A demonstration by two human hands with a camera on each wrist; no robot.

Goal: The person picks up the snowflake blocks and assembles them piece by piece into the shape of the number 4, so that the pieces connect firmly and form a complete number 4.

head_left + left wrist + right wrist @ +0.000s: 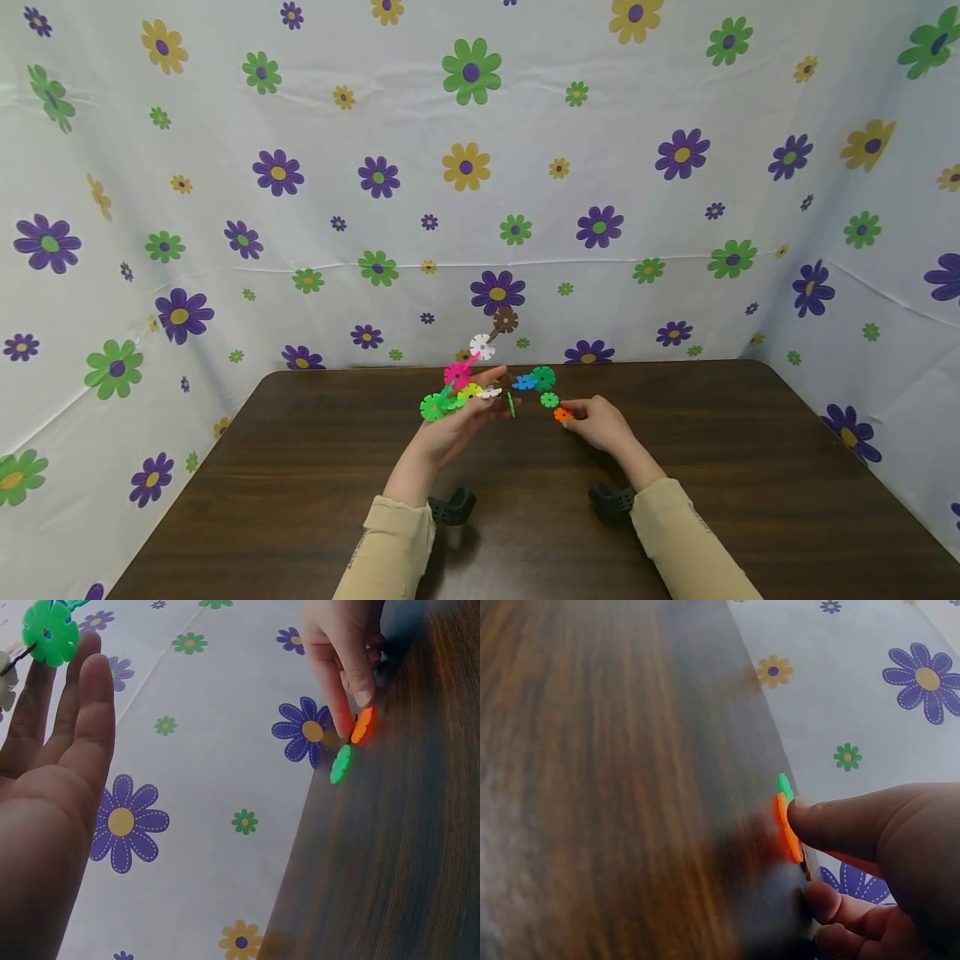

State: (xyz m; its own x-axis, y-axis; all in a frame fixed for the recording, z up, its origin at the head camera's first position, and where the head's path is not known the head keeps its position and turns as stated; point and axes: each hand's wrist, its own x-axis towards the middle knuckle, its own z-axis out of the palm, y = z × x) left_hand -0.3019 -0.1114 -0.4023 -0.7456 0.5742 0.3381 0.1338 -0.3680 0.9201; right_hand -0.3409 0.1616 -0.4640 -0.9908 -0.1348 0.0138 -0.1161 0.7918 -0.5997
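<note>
My left hand (459, 427) holds up a branching chain of notched plastic discs (457, 375) above the table, the discs lying between its thumb and fingers. The chain has pink, white, brown, yellow, green and blue discs. In the left wrist view the fingers stretch upward, with a green disc (49, 633) at their tips and the thumb hidden. My right hand (602, 425) pinches an orange disc (789, 827) between thumb and fingers. A small green disc (341, 764) is joined to the orange one, close to the chain's teal disc (543, 378) in the head view.
A dark wooden table (300, 500) lies under both hands. A white cloth printed with flowers (420, 300) hangs behind it and along both sides. Dark wrist devices (453, 507) sit on both forearms by the rolled beige sleeves (390, 542).
</note>
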